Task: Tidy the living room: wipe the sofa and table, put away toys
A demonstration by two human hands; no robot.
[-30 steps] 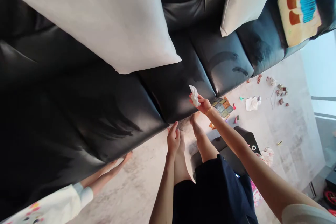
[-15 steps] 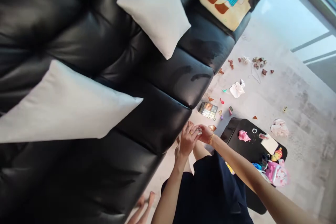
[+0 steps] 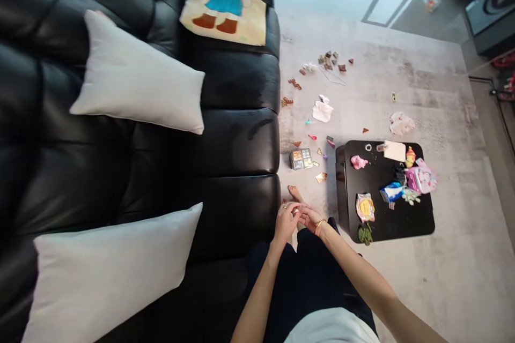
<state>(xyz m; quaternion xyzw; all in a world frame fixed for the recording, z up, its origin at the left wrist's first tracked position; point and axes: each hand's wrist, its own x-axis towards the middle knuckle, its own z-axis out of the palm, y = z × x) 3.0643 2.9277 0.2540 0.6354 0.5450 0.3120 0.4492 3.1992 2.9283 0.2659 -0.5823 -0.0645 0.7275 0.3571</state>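
My left hand and my right hand meet in front of my lap, beside the sofa's front edge. The left fingers curl over toward the right hand, with the thumb and fingertips close together. The right fingers bend in to meet them; a gold bracelet circles that wrist. Whatever small thing lies between the fingertips is too small to make out. Beyond the hands, on the floor, are a bare foot and a block of metallic-looking square tiles.
A black sofa with pale cushions and a printed cloth fills the left. At right stands a low black table bearing a yellow-labelled packet and a pink bag. Brown pieces and white cloth litter the floor.
My view has turned and shifted, so the sofa edge now runs upright and more of the table shows. The hands stay together; the silvery glint between them no longer shows.
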